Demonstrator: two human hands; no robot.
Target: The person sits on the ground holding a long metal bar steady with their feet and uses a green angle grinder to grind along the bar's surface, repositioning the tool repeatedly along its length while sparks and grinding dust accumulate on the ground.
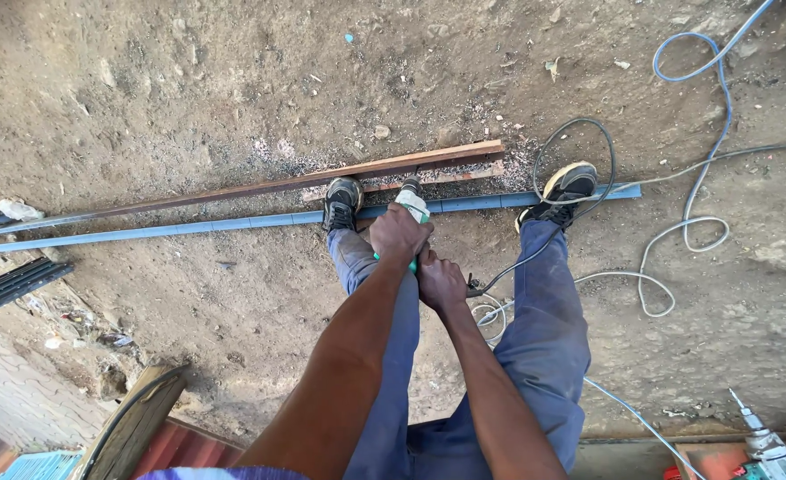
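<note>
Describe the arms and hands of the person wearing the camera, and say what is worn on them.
Both forearms are bare: no sleeves reach them. The left hand and right hand wear no gloves, and no rings, watch or bands show. A purple striped garment edge appears only at the bottom of the view.

Both arms are extended downward and forward. The left hand [399, 233] is clenched ahead; the right hand [441, 283] is clenched just behind it, nearly touching.
</note>
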